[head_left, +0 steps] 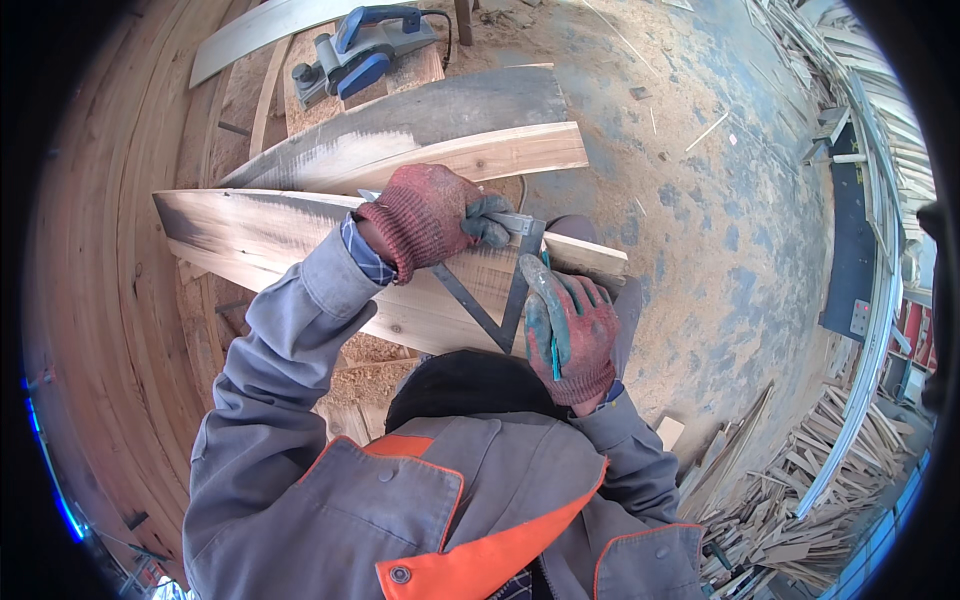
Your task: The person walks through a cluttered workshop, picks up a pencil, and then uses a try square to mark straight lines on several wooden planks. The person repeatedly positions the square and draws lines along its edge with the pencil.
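Observation:
Across my lap and the support lies a pale wooden board (270, 235) with a dark, weathered patch at its left end. My left hand (430, 215), in a red and grey work glove, is closed on the stock of a metal triangle square (513, 290) at the board's far edge. The square's two thin arms meet in a point over the board's face. In my right hand (575, 325), gloved the same way, is a teal pencil (555, 358). Its upper end points at the board's edge, right beside the square's arm. My glove partly covers the pencil.
Beyond the board lies another plank (480, 150), with a darkened one (440, 110) behind it. A blue and grey electric planer (365, 50) rests farther back. Long timbers (110, 260) run along the left. Sawdust covers the floor (700, 250); scrap wood (800, 500) is heaped at right.

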### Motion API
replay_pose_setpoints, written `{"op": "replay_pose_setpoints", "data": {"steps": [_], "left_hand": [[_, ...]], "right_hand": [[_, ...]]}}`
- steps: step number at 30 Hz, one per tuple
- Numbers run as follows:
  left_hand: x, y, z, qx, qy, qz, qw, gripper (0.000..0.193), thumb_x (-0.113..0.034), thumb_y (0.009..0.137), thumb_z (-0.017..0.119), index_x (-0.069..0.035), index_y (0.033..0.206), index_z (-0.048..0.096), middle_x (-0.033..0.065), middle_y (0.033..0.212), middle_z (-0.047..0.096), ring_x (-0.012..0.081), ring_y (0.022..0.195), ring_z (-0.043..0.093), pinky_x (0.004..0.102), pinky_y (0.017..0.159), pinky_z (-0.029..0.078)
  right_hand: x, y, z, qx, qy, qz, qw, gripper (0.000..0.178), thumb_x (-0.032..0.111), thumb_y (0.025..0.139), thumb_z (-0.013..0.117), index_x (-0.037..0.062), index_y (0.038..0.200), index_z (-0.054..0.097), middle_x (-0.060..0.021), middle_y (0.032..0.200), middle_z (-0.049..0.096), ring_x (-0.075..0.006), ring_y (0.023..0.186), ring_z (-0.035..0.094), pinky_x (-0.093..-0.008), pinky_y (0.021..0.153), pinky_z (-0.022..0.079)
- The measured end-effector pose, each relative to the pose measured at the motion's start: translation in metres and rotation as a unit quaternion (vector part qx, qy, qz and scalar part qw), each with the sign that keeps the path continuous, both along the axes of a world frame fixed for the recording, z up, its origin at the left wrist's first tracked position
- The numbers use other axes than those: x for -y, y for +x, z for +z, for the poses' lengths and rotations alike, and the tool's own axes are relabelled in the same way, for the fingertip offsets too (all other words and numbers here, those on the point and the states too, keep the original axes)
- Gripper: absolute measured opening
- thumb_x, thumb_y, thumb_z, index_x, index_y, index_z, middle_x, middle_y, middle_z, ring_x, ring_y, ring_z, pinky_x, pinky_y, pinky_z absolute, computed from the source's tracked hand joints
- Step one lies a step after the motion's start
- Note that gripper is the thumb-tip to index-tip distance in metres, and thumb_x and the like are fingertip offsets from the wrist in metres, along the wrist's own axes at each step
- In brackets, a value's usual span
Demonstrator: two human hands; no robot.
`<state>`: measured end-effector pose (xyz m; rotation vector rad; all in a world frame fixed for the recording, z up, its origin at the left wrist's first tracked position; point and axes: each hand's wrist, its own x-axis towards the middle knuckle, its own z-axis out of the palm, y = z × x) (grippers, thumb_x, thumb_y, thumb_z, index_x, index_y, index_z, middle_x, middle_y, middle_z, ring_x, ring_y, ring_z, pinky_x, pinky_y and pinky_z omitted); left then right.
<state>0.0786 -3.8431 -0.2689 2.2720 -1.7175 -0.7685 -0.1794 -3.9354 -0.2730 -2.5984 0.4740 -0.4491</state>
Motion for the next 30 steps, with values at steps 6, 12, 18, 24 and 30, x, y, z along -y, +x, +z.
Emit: {"op": "replay_pose_setpoints", "data": {"steps": [6,12,18,24,30], "left_hand": [[0.000,-0.001,0.000,-0.017,-0.008,0.005,1.000,0.053,-0.025,0.074,0.081,-0.024,0.126,0.072,0.0077,0.100,0.076,0.0314,0.094,0.072,0.0402,0.084,0.058],[-0.001,-0.002,-0.001,-0.027,-0.022,0.013,0.999,0.052,-0.025,0.075,0.080,-0.025,0.126,0.072,0.0068,0.099,0.076,0.0315,0.093,0.072,0.0404,0.082,0.058],[-0.003,-0.001,-0.006,-0.022,-0.023,0.014,0.999,0.050,-0.025,0.075,0.080,-0.025,0.124,0.073,0.0067,0.100,0.076,0.0313,0.094,0.072,0.0404,0.083,0.058],[-0.001,0.000,-0.001,-0.027,0.001,0.001,1.000,0.056,-0.027,0.072,0.082,-0.025,0.128,0.071,0.0064,0.103,0.076,0.0306,0.095,0.072,0.0403,0.085,0.058],[-0.001,0.000,0.004,-0.011,0.009,-0.005,1.000,0.057,-0.027,0.072,0.082,-0.025,0.128,0.071,0.0073,0.100,0.076,0.0310,0.094,0.072,0.0407,0.084,0.058]], "right_hand": [[-0.003,0.004,0.010,-0.032,0.009,-0.019,0.999,0.059,0.028,0.071,0.077,0.0073,0.125,0.067,-0.0151,0.112,0.068,-0.0366,0.106,0.065,-0.0483,0.096,0.051],[-0.006,0.000,0.021,-0.062,0.063,-0.004,0.996,0.056,0.026,0.071,0.077,0.0084,0.123,0.067,-0.0153,0.108,0.067,-0.0367,0.105,0.065,-0.0469,0.094,0.052],[-0.009,0.000,0.012,-0.009,0.024,-0.041,0.999,0.059,0.025,0.071,0.077,0.0078,0.126,0.065,-0.0153,0.110,0.066,-0.0364,0.105,0.065,-0.0470,0.094,0.052],[-0.005,0.003,0.008,-0.005,0.035,-0.035,0.999,0.058,0.026,0.072,0.076,0.0063,0.125,0.065,-0.0160,0.106,0.068,-0.0375,0.099,0.066,-0.0469,0.091,0.053],[-0.005,0.005,0.001,0.043,0.108,-0.059,0.991,0.046,0.025,0.073,0.076,0.0044,0.114,0.068,-0.0167,0.098,0.070,-0.0386,0.093,0.068,-0.0451,0.086,0.055]]}}
